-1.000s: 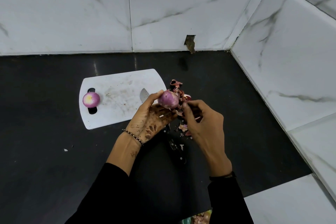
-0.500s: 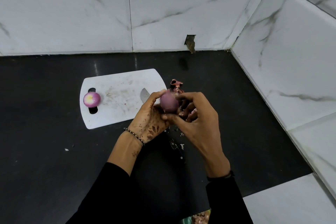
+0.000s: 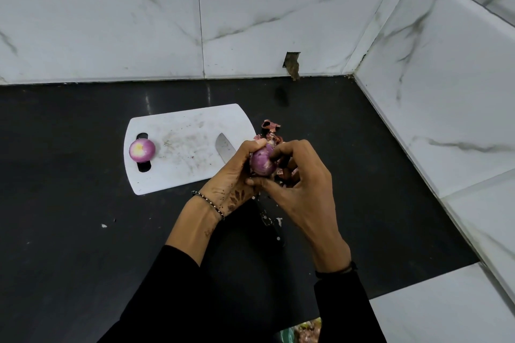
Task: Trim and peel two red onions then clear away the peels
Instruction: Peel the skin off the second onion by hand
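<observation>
A peeled red onion (image 3: 141, 150) sits at the left end of the white cutting board (image 3: 184, 125), over its handle slot. My left hand (image 3: 237, 175) grips a second red onion (image 3: 262, 162) just right of the board, above the black counter. My right hand (image 3: 299, 184) curls round the same onion, its fingertips on the onion's upper right side and thumb below it. A knife blade (image 3: 224, 146) lies on the board's right part, its handle hidden under my left hand. Loose purple peels (image 3: 269, 126) lie on the counter just beyond the held onion.
Small peel scraps (image 3: 271, 220) dot the black counter (image 3: 69, 231) below my hands. Marble-tiled walls close the back and right sides, with a small hole (image 3: 291, 64) in the back wall. A bag with onion scraps (image 3: 302, 333) shows at the bottom edge.
My right hand moved up from the peel pile onto the onion and now wraps its right side. The onion turned slightly in my left hand. The board and the peeled onion stayed put.
</observation>
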